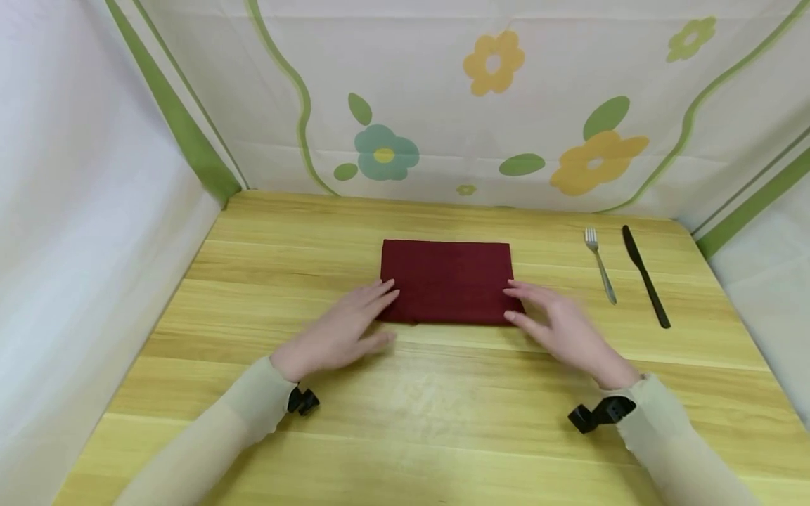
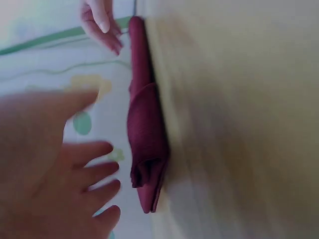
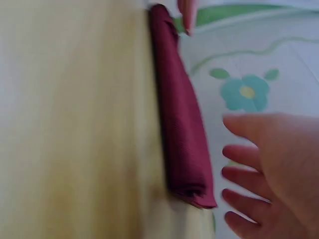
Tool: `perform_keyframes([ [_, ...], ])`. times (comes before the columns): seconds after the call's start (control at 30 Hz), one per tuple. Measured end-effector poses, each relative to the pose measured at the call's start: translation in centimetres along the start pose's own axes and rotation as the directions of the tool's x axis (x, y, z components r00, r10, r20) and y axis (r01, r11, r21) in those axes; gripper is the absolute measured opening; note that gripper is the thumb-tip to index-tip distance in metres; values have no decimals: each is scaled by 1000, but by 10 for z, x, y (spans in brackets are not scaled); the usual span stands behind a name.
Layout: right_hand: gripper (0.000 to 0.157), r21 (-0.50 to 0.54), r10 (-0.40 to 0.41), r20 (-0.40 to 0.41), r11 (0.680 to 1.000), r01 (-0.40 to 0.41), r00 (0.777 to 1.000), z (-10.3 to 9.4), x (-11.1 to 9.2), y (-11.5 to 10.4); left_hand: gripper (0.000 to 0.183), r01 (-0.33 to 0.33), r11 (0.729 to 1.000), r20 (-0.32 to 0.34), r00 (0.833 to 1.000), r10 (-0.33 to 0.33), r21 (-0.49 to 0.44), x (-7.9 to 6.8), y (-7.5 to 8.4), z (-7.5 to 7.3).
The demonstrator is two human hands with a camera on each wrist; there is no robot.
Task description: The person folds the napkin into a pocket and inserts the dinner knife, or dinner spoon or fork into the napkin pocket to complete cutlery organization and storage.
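Note:
A dark red cloth (image 1: 451,282), folded into a flat rectangle, lies on the wooden table. Its folded layers show at the near edge and ends in both wrist views, where the cloth (image 2: 146,119) looks like a thick flattened roll. My left hand (image 1: 344,327) is at its left end, fingers spread and fingertips over the left edge. On the opposite side, my right hand (image 1: 560,327) has its fingertips right at the right edge, thumb apart from the fingers. In the right wrist view the fingers of the right hand (image 3: 264,174) are relaxed, with nothing between them.
To the right of the cloth lie a fork (image 1: 600,266) and a black knife (image 1: 645,276), roughly side by side. A white flower-patterned curtain (image 1: 436,84) stands behind the wooden table (image 1: 405,422), and white cloth walls flank it left and right.

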State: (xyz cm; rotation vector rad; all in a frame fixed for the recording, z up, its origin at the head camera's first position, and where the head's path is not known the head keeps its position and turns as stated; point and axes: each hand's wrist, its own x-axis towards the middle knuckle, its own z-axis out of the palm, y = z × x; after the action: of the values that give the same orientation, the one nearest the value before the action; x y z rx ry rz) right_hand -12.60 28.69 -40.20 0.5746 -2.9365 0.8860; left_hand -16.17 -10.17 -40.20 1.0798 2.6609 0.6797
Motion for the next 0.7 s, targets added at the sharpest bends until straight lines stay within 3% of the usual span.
perform_keyframes([
  [0.1,59,-88,-81,131,992,93,988,9,-5,-5,93,-38,997,103,994,30,73,-7,1,5],
  [0.2,64,-145,-111,197,979,140,974,16,-7,-5,105,-25,995,140,990,12,92,-6,1,8],
  [0.53,62,-167,-145,203,969,180,968,22,-2,8,108,4,991,182,983,-28,131,4,-11,19],
  [0.7,64,-145,-145,217,973,179,965,23,-2,13,109,17,992,204,978,-43,127,4,-6,15],
])
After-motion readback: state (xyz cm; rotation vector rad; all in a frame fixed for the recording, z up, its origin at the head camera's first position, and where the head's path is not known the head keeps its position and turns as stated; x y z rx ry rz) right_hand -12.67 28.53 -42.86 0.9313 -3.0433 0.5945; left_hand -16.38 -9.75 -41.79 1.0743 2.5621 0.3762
